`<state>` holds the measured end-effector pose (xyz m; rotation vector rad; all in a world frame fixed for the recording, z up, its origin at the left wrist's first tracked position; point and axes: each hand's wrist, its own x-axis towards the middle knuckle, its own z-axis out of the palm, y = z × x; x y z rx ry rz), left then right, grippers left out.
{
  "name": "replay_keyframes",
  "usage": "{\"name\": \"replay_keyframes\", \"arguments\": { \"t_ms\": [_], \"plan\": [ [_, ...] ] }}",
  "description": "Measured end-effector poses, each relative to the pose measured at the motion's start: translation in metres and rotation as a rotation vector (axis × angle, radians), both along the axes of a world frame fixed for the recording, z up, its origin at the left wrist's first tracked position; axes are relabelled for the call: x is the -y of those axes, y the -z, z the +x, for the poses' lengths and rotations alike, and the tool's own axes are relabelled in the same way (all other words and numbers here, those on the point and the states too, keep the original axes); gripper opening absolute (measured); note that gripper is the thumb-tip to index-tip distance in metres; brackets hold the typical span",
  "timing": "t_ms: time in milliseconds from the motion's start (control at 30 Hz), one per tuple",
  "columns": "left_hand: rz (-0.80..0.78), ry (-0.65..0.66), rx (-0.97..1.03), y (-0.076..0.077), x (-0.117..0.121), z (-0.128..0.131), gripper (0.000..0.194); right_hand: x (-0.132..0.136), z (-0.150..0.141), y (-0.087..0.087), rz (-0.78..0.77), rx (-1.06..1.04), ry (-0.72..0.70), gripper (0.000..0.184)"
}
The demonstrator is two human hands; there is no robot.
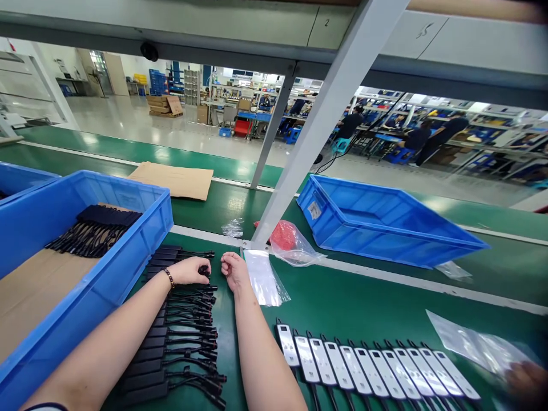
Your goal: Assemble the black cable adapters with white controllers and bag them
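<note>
My left hand (190, 272) is closed around the black connector end (204, 269) of a cable, above a row of black boxes with cables (149, 354) on the green table. Just to its right, my right hand (233, 270) is held with its fingers curled together; whatever may be between them is hidden. Clear plastic bags (263, 279) lie beside the right wrist. A bag of small red pieces (285, 237) sits behind them.
A blue bin (145, 220) holding more black cabled boxes (107, 220) stands at left. Several white devices (342, 365) lie in a row at right. Another person's hand (524, 382) touches a clear bag (479, 342). A blue bin (385, 245) and slanted post (317, 131) stand behind.
</note>
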<state>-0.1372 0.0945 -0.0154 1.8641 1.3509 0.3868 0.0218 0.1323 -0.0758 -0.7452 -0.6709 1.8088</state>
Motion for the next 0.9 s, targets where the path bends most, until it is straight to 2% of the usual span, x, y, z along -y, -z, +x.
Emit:
{"name": "replay_keyframes", "arguments": {
  "t_ms": [133, 233, 333, 533, 700, 900],
  "plan": [
    [-0.029, 0.118, -0.145, -0.008, 0.007, 0.006, 0.02, -0.005, 0.001, 0.001, 0.0, -0.024, -0.017, 0.013],
    [0.002, 0.115, -0.19, -0.009, 0.013, 0.012, 0.028, -0.005, 0.0, 0.002, -0.001, -0.034, -0.024, 0.013],
    [0.008, 0.089, -0.169, -0.007, 0.014, 0.012, 0.023, -0.004, 0.0, 0.002, 0.002, -0.047, -0.03, 0.012],
    [-0.021, -0.053, 0.049, -0.004, 0.006, 0.0, 0.005, -0.001, 0.001, -0.005, 0.049, -0.09, -0.119, 0.011],
    [-0.108, -0.127, 0.271, 0.001, 0.008, -0.001, 0.01, 0.007, -0.004, -0.012, 0.11, -0.108, -0.242, 0.014],
    [-0.16, -0.156, 0.438, 0.007, 0.008, -0.003, 0.021, 0.011, -0.007, -0.015, 0.162, -0.129, -0.306, 0.016]
  ]
}}
